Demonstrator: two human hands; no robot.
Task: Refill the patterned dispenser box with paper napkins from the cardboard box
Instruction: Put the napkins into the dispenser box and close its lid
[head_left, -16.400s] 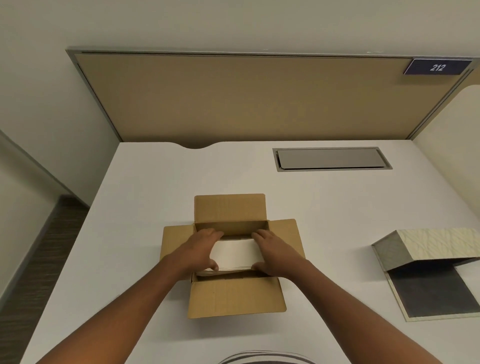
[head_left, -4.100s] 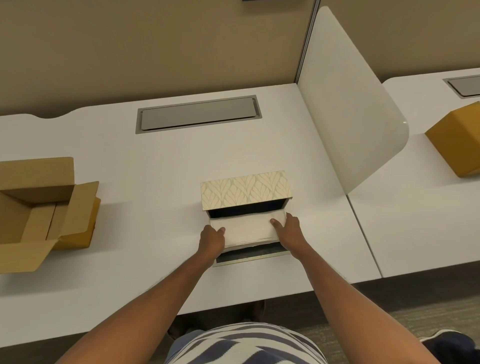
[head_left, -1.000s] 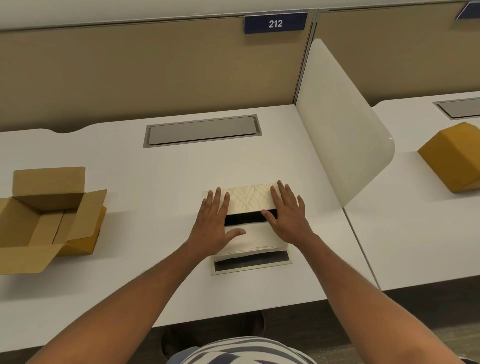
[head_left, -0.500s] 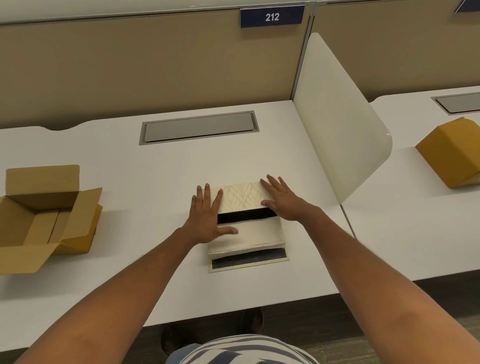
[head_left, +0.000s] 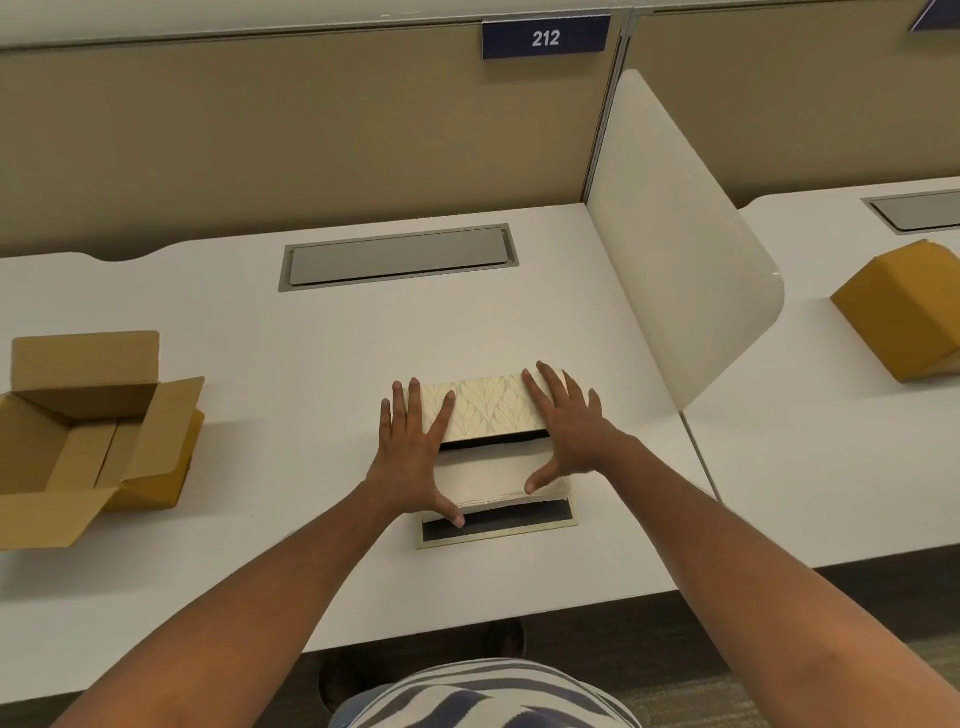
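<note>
The patterned dispenser box (head_left: 488, 410), cream with a leaf print, lies open in the middle of the white desk, its dark-lined flap (head_left: 514, 522) flat toward me. A stack of white paper napkins (head_left: 493, 475) sticks out of its dark opening. My left hand (head_left: 413, 452) lies flat with spread fingers on the box's left end, thumb at the napkins' near left corner. My right hand (head_left: 569, 423) rests flat on the right end, thumb on the napkin stack. The cardboard box (head_left: 78, 441) stands open at the far left; no napkins show inside it.
A white curved divider panel (head_left: 675, 249) stands right of the dispenser. A grey cable hatch (head_left: 397, 257) is set in the desk behind it. A second, closed cardboard box (head_left: 904, 312) sits on the neighbouring desk. The tan partition carries a "212" sign (head_left: 544, 37).
Both hands have shifted a little along the dispenser's ends and now press flat on box and napkins. The napkin stack still sticks out of the opening.
</note>
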